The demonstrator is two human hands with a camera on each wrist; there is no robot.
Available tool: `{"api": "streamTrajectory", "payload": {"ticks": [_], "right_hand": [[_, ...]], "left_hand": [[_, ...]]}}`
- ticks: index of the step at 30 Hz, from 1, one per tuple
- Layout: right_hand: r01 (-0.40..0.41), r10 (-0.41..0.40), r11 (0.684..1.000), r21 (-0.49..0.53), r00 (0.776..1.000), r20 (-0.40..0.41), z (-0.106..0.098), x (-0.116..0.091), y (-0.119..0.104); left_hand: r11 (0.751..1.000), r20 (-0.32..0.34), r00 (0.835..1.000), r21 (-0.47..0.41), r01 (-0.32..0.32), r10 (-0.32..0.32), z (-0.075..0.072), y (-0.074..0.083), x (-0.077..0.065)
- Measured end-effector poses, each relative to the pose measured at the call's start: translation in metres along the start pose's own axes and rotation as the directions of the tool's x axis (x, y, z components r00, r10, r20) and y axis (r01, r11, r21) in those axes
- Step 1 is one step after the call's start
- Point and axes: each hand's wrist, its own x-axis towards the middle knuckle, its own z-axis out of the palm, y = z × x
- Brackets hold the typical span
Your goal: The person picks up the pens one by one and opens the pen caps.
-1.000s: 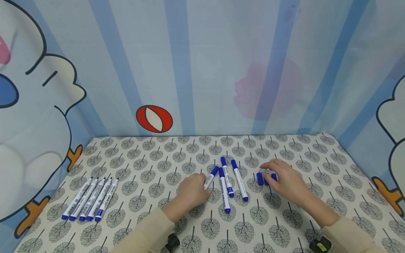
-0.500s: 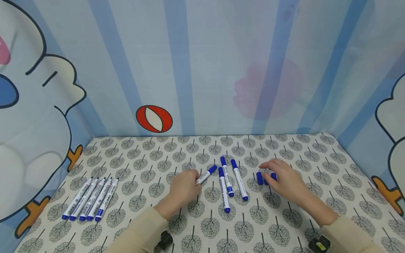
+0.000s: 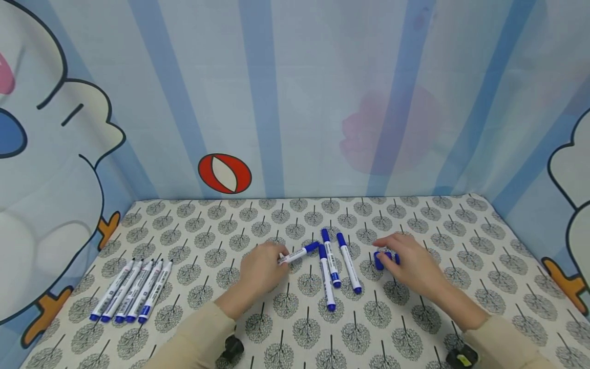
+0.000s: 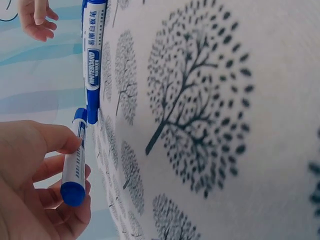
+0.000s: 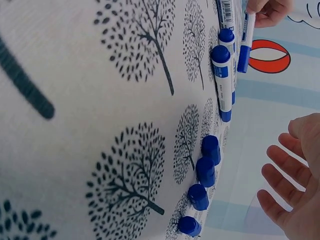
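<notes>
My left hand (image 3: 262,269) pinches a capped whiteboard marker (image 3: 297,254) between thumb and fingers, its blue cap pointing right. In the left wrist view the blue rear end of this marker (image 4: 74,194) sticks out past the fingers. Three more capped markers (image 3: 349,264) lie just to the right, caps toward the back. My right hand (image 3: 417,264) hovers with relaxed, slightly bent fingers over a row of loose blue marker caps (image 3: 378,261), holding none. The right wrist view shows several caps (image 5: 205,172) beside the fingers (image 5: 282,182); in the head view the hand partly hides them.
On the left of the table, several uncapped markers (image 3: 133,289) lie side by side, dark tips toward the back. A tree-patterned cloth (image 3: 207,215) covers the table. Behind it rises a striped blue backdrop (image 3: 304,102) with cartoon prints.
My left hand has moved left with the marker, drawing it away from the other three, and the marker has swung flatter. The right hand has shifted slightly left over the caps.
</notes>
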Motion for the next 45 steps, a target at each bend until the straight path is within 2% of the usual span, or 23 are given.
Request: {"api": "streamTrajectory", "payload": {"ticks": [10,19,28,39,45], "right_hand": [[0.008,-0.008,1.000,0.020,1.000,0.011,0.003,0.001,-0.004],[0.078,-0.078,0.995,0.057,0.997,-0.009,0.009,0.005,-0.011],[0.032,-0.039,0.996,0.086,0.996,0.079,0.012,0.010,-0.023],[0.048,-0.062,0.992,0.118,0.992,0.114,0.019,0.017,-0.035],[0.056,-0.070,0.991,0.124,0.991,0.115,0.021,0.019,-0.041]], "left_hand": [[0.994,-0.016,0.994,0.009,-0.112,0.112,-0.012,-0.005,0.000],[0.979,-0.032,0.979,0.000,-0.203,0.203,-0.019,-0.006,-0.001],[0.954,-0.040,0.953,0.019,-0.299,0.299,-0.025,0.000,-0.003],[0.938,-0.055,0.937,-0.012,-0.346,0.345,-0.027,0.007,-0.005],[0.938,-0.040,0.938,-0.022,-0.345,0.344,-0.026,0.009,-0.006]]}}
